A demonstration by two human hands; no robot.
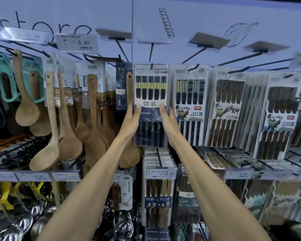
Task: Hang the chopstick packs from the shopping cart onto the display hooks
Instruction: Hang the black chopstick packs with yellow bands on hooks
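Note:
A pack of black chopsticks with gold bands (151,87) is held upright against the display, its top hole at the tip of a black display hook (151,51). My left hand (132,121) grips the pack's left edge, thumb on the front. My right hand (167,122) grips its right edge at the same height. The shopping cart is out of view.
Wooden spoons and spatulas (59,119) hang to the left. More chopstick packs (188,105) hang on hooks to the right and below (157,193). Price tags (77,43) stick out on arms above. A shelf edge with labels (35,176) runs beneath the spoons.

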